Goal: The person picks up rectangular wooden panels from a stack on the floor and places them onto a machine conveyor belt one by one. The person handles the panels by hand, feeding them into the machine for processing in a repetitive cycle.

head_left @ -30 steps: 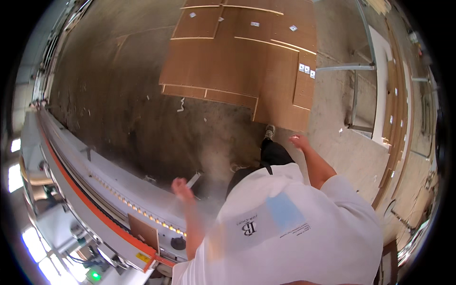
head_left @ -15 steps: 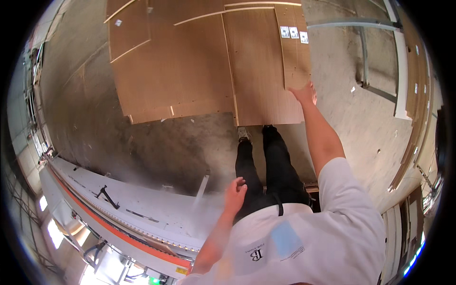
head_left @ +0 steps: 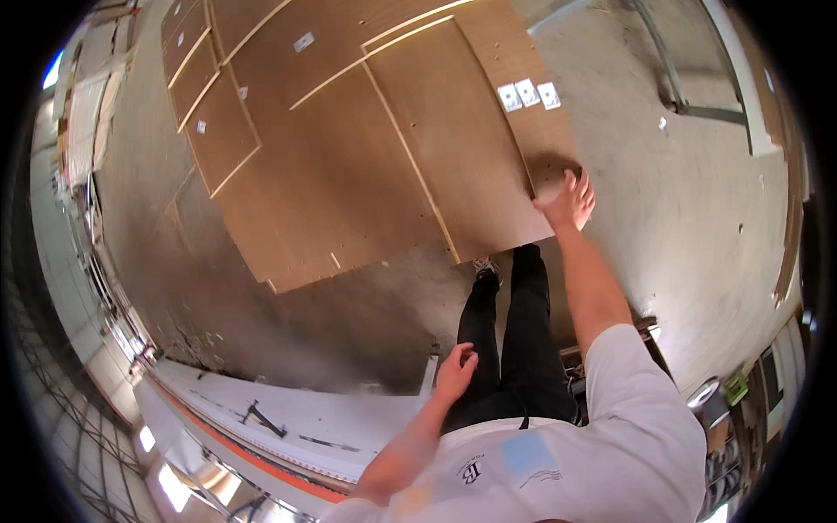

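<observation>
Brown fibreboard panel [head_left: 453,148] lies flat on the stack, the right hand [head_left: 568,200] spread open on its corner, steadying it, while the left hand [head_left: 455,370] hangs loosely curled, holding nothing.

bright daylight | soft shadows | edges bent (fisheye) | rim glare

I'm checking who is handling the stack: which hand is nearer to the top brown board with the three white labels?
Right. The right hand rests on the near corner of the top brown board. The left hand is well short of it, low beside the thigh.
</observation>
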{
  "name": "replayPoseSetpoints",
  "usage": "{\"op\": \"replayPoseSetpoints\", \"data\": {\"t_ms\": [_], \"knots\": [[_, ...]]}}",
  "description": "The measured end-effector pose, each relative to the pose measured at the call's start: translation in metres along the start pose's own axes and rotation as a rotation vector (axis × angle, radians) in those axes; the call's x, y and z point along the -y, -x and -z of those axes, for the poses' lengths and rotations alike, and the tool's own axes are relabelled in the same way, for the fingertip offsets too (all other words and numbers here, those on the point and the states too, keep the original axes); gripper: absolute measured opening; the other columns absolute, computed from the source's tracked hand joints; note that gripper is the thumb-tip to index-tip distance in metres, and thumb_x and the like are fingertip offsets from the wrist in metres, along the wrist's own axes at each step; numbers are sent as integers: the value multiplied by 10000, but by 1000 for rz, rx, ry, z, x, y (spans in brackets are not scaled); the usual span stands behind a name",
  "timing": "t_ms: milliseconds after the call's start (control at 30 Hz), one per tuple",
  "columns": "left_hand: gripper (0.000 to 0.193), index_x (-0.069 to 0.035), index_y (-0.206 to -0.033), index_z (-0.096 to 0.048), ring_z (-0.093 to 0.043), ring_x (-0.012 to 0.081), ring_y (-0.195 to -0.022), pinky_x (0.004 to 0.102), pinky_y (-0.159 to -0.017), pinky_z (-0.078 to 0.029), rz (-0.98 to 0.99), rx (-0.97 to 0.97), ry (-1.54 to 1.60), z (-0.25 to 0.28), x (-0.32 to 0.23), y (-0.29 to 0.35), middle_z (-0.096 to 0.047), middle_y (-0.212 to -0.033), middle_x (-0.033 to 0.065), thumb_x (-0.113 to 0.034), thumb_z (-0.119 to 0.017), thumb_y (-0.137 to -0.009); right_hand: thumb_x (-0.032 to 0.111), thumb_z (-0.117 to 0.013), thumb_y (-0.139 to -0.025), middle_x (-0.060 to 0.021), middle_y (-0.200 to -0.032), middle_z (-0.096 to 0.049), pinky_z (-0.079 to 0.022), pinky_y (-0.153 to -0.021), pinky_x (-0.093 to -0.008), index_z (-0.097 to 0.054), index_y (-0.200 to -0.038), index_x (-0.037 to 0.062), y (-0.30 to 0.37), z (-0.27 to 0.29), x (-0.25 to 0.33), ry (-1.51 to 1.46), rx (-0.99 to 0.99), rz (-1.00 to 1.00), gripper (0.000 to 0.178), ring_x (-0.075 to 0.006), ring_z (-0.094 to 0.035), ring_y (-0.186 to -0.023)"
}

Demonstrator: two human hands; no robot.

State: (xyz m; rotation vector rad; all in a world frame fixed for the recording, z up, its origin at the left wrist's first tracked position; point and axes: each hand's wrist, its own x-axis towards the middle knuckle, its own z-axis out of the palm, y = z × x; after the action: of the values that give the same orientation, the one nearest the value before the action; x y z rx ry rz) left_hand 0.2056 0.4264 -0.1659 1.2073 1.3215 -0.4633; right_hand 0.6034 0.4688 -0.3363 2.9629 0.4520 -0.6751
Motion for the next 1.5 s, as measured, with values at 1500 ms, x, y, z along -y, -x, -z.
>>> {"op": "replayPoseSetpoints", "data": {"t_ms": [1500], "knots": [[577, -75, -1387, -461, -574, 216, -1182, 376, -988, -477, -43, 194, 715, -200, -104, -103, -600, -1250, 65, -146, -724, -879, 362, -733, -917, -218, -1253, -680, -488, -992, -383, -425, -1473, -21, 183, 1, -263, -1178, 889, -66, 742, -256, -652, -1163]]}}
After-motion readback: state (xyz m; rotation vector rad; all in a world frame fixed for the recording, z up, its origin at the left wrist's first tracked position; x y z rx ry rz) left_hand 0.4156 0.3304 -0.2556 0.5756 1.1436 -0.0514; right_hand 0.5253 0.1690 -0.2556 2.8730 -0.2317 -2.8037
